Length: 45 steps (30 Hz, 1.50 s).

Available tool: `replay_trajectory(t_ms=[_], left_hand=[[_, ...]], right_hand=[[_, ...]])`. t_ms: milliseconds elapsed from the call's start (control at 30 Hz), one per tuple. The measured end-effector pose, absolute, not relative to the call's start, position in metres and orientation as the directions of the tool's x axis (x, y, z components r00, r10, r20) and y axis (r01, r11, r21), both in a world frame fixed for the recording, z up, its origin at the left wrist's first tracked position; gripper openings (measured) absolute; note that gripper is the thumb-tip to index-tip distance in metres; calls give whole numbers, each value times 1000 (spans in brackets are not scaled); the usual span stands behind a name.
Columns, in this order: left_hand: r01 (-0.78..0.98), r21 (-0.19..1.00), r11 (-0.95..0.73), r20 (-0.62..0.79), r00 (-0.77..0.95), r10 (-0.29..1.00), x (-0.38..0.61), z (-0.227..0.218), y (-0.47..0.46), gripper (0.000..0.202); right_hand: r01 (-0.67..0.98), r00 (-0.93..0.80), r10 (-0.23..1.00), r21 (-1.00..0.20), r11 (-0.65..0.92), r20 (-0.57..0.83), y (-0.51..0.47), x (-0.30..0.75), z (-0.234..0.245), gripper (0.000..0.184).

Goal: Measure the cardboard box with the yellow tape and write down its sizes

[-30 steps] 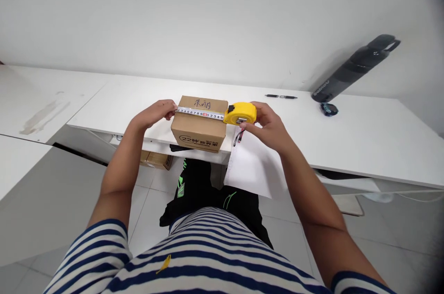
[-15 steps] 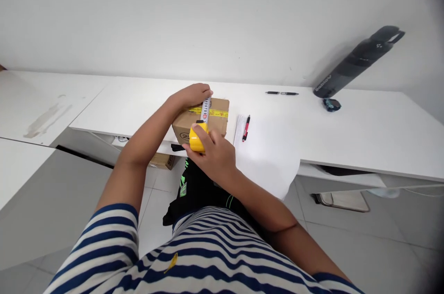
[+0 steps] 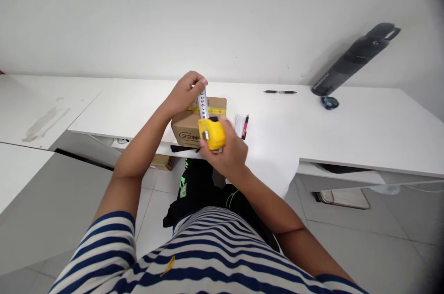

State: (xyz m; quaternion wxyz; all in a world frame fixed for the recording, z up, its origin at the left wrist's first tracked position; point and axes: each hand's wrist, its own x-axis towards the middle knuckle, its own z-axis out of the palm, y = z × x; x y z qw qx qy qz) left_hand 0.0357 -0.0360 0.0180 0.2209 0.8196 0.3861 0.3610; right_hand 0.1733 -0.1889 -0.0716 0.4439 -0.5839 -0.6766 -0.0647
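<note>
A yellow tape measure [image 3: 214, 134] is gripped in my right hand [image 3: 231, 151], in front of a small cardboard box [image 3: 218, 104]. Its white blade [image 3: 203, 105] is drawn out and slants up over the box top. My left hand [image 3: 187, 91] pinches the blade near its far end, raised above the back left of the box. Yellow printed tape runs across the box, and part of its front is hidden by my right hand and the tape measure's case.
Right of the box lie some papers [image 3: 239, 123] with a red and black pen [image 3: 245, 127]. A black pen [image 3: 280, 92], a dark blue roundish object [image 3: 329, 103] and a tall dark bottle [image 3: 354, 60] are along the wall. Another cardboard box [image 3: 163, 161] sits below the desk.
The tape measure's case has shifted right and turned, showing its side. My left hand has lifted up and slightly left with the blade's end, and fewer marks show on the blade.
</note>
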Motion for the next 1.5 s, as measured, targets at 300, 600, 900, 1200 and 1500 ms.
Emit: replay_trajectory(t_ms=[300, 600, 900, 1200, 1500], left_hand=[[561, 436, -704, 244, 679, 692, 32, -2, -105, 96], [429, 785, -447, 504, -21, 864, -59, -83, -95, 95], [166, 833, -527, 530, 30, 847, -18, -114, -98, 97], [71, 913, -402, 403, -6, 915, 1, -82, -100, 78], [115, 939, -323, 338, -157, 928, 15, -72, -108, 54]], right_hand=[[636, 323, 545, -604, 480, 773, -155, 226, -100, 89], [251, 428, 756, -869, 427, 495, -152, 235, -87, 77], [472, -224, 806, -663, 581, 548, -95, 223, -6, 67], [565, -509, 769, -524, 637, 386, -70, 175, 13, 62], [631, -501, 765, -434, 643, 405, -85, 190, 13, 60]])
